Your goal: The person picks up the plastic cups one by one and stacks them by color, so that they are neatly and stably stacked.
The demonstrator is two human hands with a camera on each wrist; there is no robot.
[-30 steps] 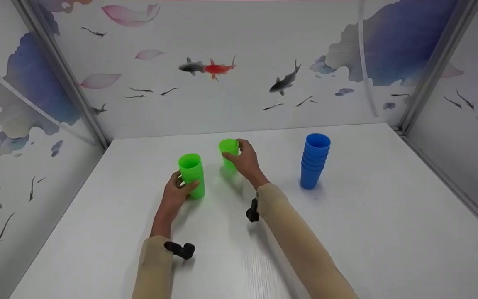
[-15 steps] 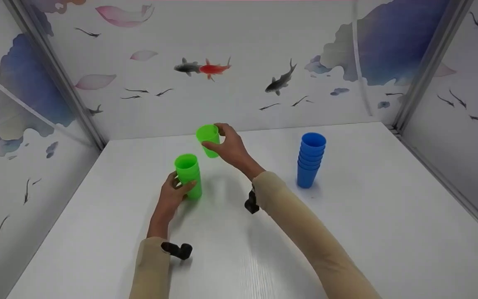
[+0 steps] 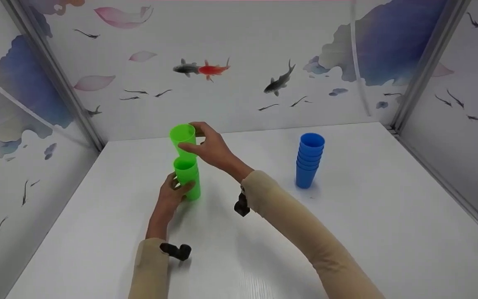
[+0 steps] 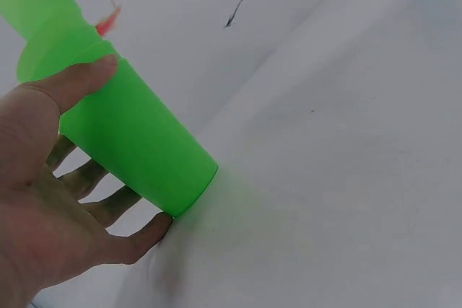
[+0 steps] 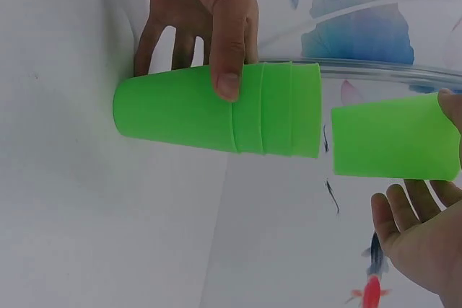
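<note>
My left hand (image 3: 171, 193) grips a stack of nested green cups (image 3: 187, 173) standing upright on the table, thumb on the near side and fingers curled behind. Over the stack, my right hand (image 3: 213, 150) holds a single green cup (image 3: 182, 139) near its rim, mouth up. In the right wrist view, a narrow gap separates the base of this single cup (image 5: 390, 138) from the mouth of the stack (image 5: 173, 110). The left wrist view shows the left thumb across the stack (image 4: 144, 135) and the little finger by its foot.
A stack of nested blue cups (image 3: 306, 176) stands on the white table (image 3: 371, 224) to the right. White panels (image 3: 239, 37) printed with fish and petals enclose the table at the back and both sides. Each wrist wears a small black camera.
My right hand has lifted the single green cup from the table and carried it left, over the green stack. The left hand keeps its grip on the stack. The head view has shifted slightly.
</note>
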